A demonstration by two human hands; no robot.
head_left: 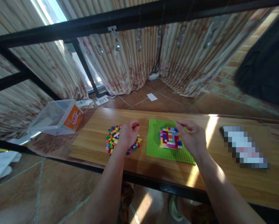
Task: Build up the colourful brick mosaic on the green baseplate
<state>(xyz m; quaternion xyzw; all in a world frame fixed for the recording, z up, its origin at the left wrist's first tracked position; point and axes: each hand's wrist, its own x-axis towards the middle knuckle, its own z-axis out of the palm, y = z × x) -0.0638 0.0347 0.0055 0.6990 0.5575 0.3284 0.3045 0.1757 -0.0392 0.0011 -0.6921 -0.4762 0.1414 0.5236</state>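
Note:
My left hand [129, 134] is closed in a pinch on a small red toy brick [137, 125]. It hovers over the right part of a loose pile of coloured toy bricks [112, 137], covering some of them. A green baseplate [153, 143] lies to its right on the table. On that plate sits a multicoloured brick build [169, 138], made of stacked small bricks. My right hand [192, 137] is at the build's right edge, its fingers bent together near the upper right corner. Whether it touches the build or holds a brick cannot be made out.
The wooden table [90, 137] has a dark front edge. At the right lies a blurred-out flat object [245, 147]. A clear plastic bin [53, 118] with an orange label stands left of the table. Behind are curtains [130, 62] and a black metal frame [88, 25].

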